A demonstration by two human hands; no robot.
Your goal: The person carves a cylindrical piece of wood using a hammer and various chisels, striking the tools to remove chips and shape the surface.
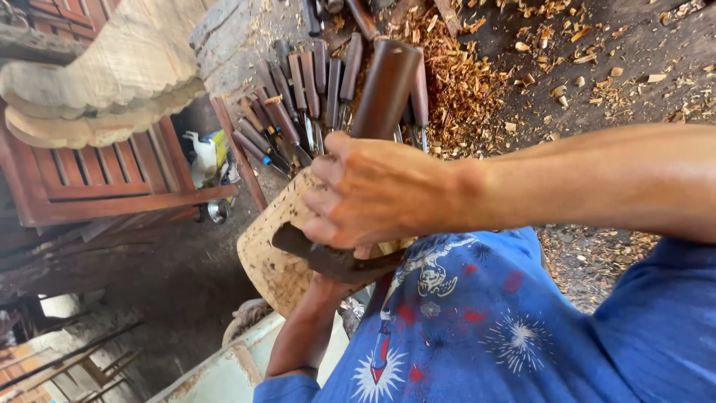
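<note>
My right hand [373,192] reaches in from the right and is closed around a thick dark brown cylindrical wooden handle [385,86], which sticks up past the knuckles. Just below the hand lies a dark, flat, curved piece [328,260], resting against a pale, dented wooden block [270,263]. My left forearm comes up from the bottom. My left hand [322,289] is mostly hidden behind the dark piece and the right hand, so its grip cannot be seen. A blue printed shirt [477,321] fills the lower right.
Several wooden-handled chisels [298,97] lie side by side beyond the hands, with wood shavings [462,82] scattered on the dark ground. A pale carved wooden piece [97,75] and a reddish slatted panel [97,179] are at the left, with a white bottle [201,153] beside them.
</note>
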